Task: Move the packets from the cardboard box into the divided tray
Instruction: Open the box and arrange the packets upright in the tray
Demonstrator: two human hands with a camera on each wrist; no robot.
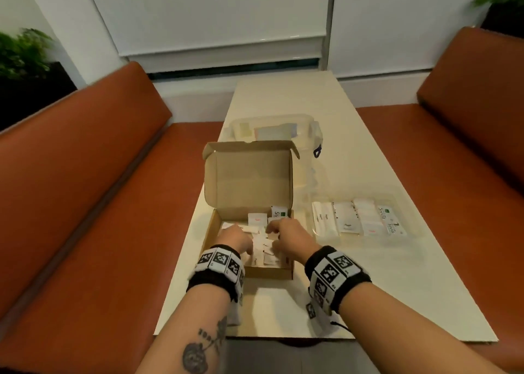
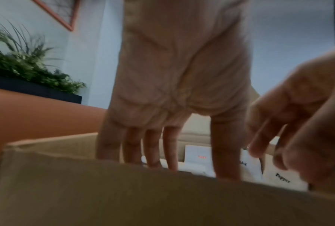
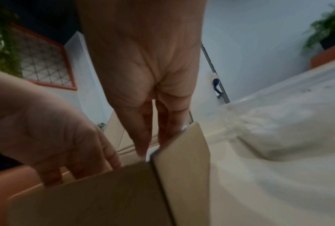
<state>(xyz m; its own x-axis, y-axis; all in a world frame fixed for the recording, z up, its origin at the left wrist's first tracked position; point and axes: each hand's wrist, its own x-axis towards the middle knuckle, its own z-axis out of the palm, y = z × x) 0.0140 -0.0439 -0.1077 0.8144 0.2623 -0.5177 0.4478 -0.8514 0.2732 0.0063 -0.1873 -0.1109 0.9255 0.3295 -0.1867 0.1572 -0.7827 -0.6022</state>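
- Reaching down into the open brown cardboard box, the left hand had straight, spread fingers touching the small white paper packets inside, gripping none.
- The right hand dipped in beside it, fingers together and extended; whether they pinched a packet could not be told.
- To the right, well apart, the clear plastic divided tray already held sorted packets.
- Both sat on a cream table between orange benches.
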